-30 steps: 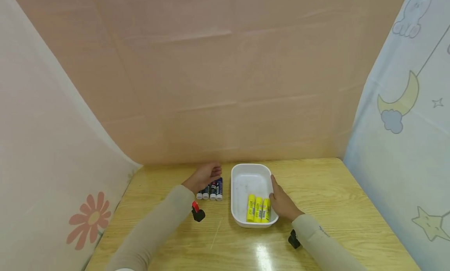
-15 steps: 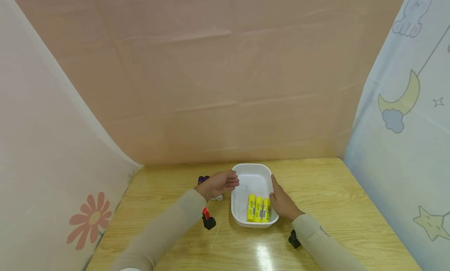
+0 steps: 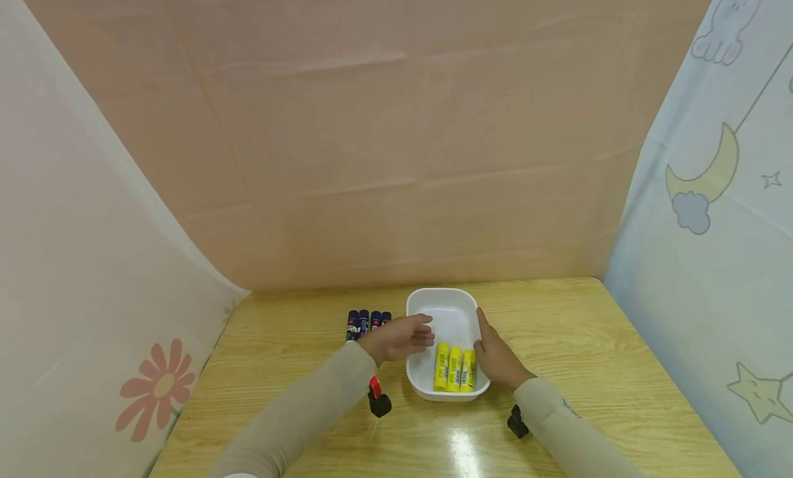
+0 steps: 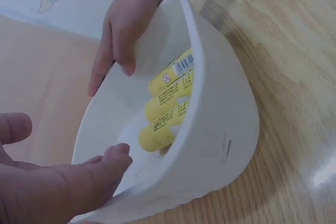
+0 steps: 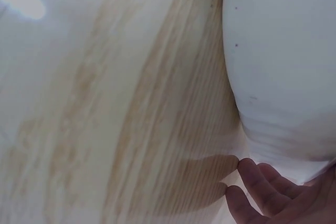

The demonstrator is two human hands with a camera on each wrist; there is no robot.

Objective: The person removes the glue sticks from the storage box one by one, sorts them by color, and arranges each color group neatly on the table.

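A white plastic box (image 3: 434,326) stands on the table. Inside its near right part lie three yellow glue sticks (image 3: 454,368) side by side. My right hand (image 3: 500,359) grips the box's right wall, with the thumb over the rim and the fingers outside; the right wrist view has fingertips (image 5: 252,174) against the outer wall. My left hand (image 3: 399,339) is at the left rim, its loosely extended fingers reaching over the inside, nothing held. In the left wrist view its thumb stands apart from the fingers, clear of the yellow glue sticks.
Left of the box several dark blue glue sticks (image 3: 364,321) lie in a row, partly hidden by my left hand. The wooden table (image 3: 557,326) ends at a tan cloth backdrop (image 3: 396,154). Patterned cloths hang on both sides.
My left hand has moved right and nearer, from over the dark blue glue sticks to the box's left rim. The right hand and the box have stayed put.
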